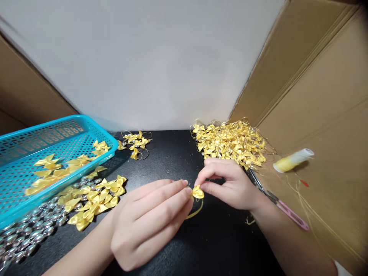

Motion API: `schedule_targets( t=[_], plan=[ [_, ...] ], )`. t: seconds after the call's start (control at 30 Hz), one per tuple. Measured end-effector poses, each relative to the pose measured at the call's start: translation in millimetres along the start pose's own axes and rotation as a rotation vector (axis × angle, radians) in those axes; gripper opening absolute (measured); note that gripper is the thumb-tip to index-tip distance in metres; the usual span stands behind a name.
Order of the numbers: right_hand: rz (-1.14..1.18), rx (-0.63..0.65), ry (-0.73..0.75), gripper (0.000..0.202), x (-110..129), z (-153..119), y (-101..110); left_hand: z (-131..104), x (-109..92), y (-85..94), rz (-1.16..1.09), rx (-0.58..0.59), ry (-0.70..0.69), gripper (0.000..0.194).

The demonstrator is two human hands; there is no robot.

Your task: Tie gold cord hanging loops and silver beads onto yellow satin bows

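Note:
A small yellow ribbon bow [198, 192] is pinched between my two hands over the black table. My left hand [155, 220] grips its left side, with the fingers closed and bent across it. The thumb and forefinger of my right hand [230, 184] press on the bow's right edge. Below the bow hangs a thin yellow ribbon or cord [196, 211]; where it joins the bow is hidden by my left fingers. Loose yellow bows [99, 199] lie to the left of my left hand, some resting on silver beads [31, 230].
A turquoise basket [66, 188] with yellow bows stands at the left. Several bows with gold loops [136, 142] lie at the back, and a large pile of them [230, 142] at the back right. Pink-handled scissors [290, 214] and a thread spool [293, 160] lie at the right, near cardboard [330, 96].

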State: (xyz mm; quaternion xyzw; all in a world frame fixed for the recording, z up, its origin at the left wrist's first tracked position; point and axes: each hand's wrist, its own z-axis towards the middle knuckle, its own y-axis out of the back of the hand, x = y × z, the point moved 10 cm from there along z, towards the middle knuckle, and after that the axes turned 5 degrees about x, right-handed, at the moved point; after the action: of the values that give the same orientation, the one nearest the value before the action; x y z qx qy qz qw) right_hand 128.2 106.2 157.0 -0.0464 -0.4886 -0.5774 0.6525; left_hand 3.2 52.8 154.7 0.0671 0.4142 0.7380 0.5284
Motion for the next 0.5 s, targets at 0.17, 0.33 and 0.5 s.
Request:
schedule_targets(
  t=[0.17,0.33,0.5],
  plan=[
    [-0.174,-0.17,0.16,0.01,13,-6,9,-2,-7,0.2,0.026,0.011,-0.021,0.05],
    [-0.279,-0.281,0.247,0.015,19,-14,6,-1,-5,4.2,0.009,0.004,0.017,0.047],
    [-0.103,-0.272,0.012,0.02,-1,-11,12,20,16,3.1,-0.263,-0.015,0.065,0.022]
  ],
)
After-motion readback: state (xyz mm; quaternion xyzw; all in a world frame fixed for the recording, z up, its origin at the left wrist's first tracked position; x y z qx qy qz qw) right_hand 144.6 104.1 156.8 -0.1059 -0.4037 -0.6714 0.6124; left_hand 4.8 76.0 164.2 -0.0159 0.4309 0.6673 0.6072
